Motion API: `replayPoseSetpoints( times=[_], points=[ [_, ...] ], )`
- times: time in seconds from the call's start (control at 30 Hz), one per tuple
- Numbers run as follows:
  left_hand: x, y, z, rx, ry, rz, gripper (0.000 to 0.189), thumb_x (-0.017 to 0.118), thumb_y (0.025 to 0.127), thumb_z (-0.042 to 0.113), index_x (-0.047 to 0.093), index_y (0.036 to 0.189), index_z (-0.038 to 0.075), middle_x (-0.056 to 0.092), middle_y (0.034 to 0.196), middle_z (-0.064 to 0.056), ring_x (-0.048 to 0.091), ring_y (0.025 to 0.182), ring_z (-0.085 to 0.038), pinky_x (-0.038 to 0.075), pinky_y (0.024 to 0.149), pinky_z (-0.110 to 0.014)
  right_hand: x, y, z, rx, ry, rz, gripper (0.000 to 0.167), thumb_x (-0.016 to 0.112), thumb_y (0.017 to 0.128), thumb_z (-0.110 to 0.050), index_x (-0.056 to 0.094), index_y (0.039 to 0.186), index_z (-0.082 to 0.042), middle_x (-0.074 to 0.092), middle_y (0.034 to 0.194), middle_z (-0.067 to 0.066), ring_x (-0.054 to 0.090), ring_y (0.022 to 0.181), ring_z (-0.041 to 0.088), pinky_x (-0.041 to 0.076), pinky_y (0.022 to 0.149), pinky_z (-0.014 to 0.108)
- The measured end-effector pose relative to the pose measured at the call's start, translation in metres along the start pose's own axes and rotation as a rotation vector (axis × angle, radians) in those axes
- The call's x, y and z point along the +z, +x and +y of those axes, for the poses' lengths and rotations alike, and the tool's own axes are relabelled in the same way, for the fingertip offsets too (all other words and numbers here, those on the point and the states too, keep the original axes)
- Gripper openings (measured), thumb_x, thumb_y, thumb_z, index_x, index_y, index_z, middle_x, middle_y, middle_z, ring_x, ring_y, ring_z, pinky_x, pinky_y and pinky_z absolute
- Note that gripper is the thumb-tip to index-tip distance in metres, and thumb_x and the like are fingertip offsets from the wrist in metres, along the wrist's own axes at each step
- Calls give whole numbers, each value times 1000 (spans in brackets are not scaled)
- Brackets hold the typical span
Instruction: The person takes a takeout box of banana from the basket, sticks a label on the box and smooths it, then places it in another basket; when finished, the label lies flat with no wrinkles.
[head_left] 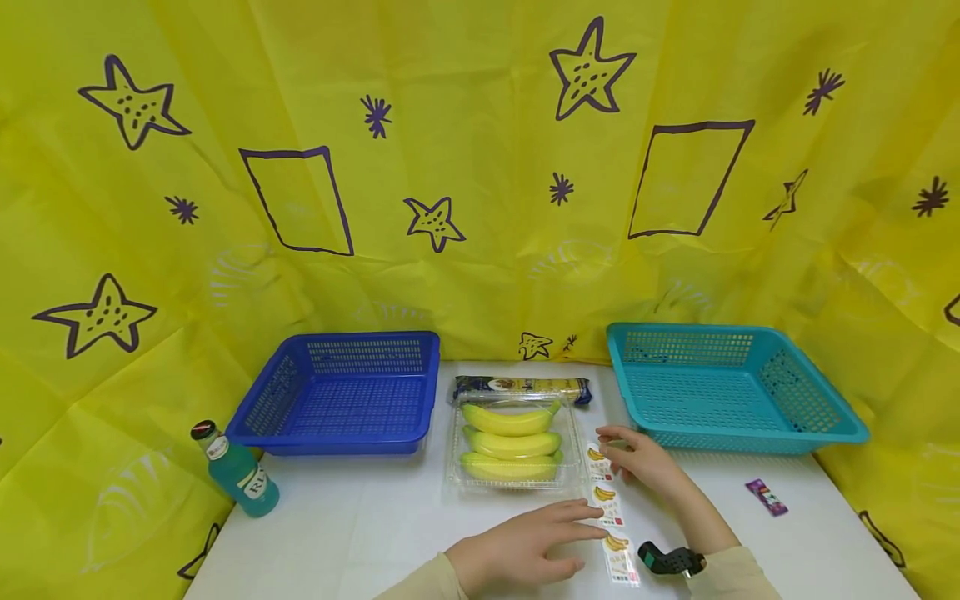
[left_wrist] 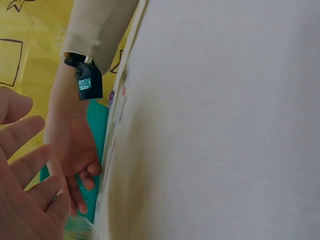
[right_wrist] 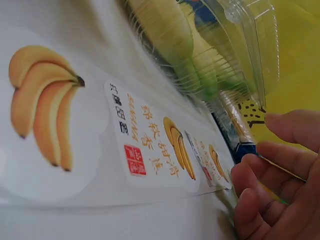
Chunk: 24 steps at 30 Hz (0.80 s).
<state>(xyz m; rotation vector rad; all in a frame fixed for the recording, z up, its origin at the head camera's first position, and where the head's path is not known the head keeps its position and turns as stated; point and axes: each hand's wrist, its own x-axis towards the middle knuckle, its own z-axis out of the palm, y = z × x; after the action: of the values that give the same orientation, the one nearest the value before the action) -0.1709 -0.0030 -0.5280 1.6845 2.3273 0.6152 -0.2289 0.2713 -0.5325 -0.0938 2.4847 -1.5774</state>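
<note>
A strip of three banana stickers point(head_left: 621, 560) runs along the white table, each printed with a banana bunch and characters. My right hand point(head_left: 647, 463) is at the strip's far end, fingers loosely bent with nothing between them in the right wrist view. Palm down, my left hand point(head_left: 525, 543) reaches in from the left with spread fingers, its fingertips overlapping the strip's nearer stickers in the head view. Left of the strip sits a clear plastic box point(head_left: 574, 454), closed over three yellow bananas point(head_left: 512, 445) with green ends.
Behind the box lies a long printed packet point(head_left: 521, 389). A blue basket point(head_left: 330, 443) stands at the back left and a teal basket point(head_left: 750, 439) at the back right. A teal bottle point(head_left: 243, 475) leans at the left. A small purple packet point(head_left: 767, 497) lies at the right.
</note>
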Motion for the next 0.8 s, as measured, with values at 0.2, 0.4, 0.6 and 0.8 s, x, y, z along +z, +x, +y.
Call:
replayPoseSetpoints(
  times=[0.2, 0.4, 0.6, 0.8],
  points=[
    [6, 9, -7, -7, -9, -30, 48, 38, 106, 37, 35, 154, 32, 25, 164, 10, 16, 153, -12, 21, 123, -27, -2, 0, 7, -33, -39, -54, 48, 62, 97, -26, 54, 138, -2, 65, 79, 13, 49, 55, 13, 45, 49, 26],
    [11, 17, -11, -21, -11, -54, 47, 36, 107, 38, 37, 153, 30, 25, 164, 9, 15, 153, -12, 19, 124, -27, -2, 1, 10, -56, -54, -60, 47, 62, 97, -27, 55, 137, -3, 62, 73, 12, 48, 54, 11, 44, 47, 25],
    [13, 20, -11, -41, 6, -62, 48, 38, 106, 40, 38, 153, 31, 24, 164, 8, 15, 154, -15, 17, 125, -29, 0, 2, 13, -66, -56, -51, 46, 63, 97, -25, 55, 137, -3, 69, 93, 18, 51, 58, 11, 44, 48, 24],
    [19, 21, -13, -40, 65, -61, 49, 37, 105, 45, 36, 153, 33, 20, 165, 6, 13, 154, -23, 17, 125, -37, 0, 0, 16, -85, -43, -57, 46, 63, 97, -23, 55, 138, -4, 62, 129, 22, 55, 65, 12, 45, 50, 24]
  ],
)
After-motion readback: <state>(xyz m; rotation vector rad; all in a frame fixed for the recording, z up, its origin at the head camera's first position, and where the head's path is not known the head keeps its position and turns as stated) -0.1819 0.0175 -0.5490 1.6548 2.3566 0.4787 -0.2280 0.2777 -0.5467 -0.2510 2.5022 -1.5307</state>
